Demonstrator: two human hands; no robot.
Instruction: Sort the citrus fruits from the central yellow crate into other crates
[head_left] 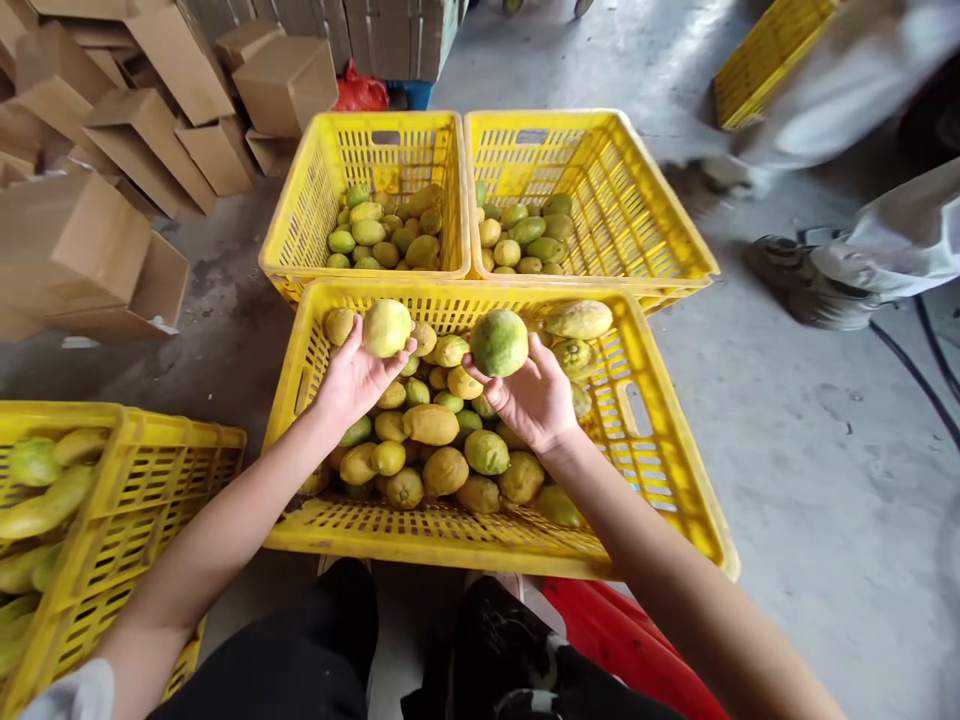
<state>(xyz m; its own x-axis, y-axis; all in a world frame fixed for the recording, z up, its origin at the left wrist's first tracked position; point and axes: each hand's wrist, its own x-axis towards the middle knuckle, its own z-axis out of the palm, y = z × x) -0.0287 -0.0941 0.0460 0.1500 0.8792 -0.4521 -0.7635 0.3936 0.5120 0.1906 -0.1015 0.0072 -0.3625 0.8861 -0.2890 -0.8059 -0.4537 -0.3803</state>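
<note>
My left hand [358, 375] holds a pale yellow-green round fruit [387, 328] between thumb and fingers. A darker green round fruit [499, 343] with a mottled skin sits in the fingers of my right hand [536, 395]. Both fruits are held up over the near yellow crate [495, 558], apart from each other. Inside that crate lie many yellow and green fruits [431, 425], some oval, some rounder. A long yellowish fruit [579, 320] rests near its far right corner. My hands hide part of the pile; the exact kind of fruit I cannot tell.
Beyond stand a left yellow crate [300, 215] and a right yellow crate [652, 200], both partly filled. Another fruit crate [169, 500] is at lower left. Cardboard boxes [82, 240] crowd the upper left. A person's shoe [814, 285] and cables [911, 365] are at right.
</note>
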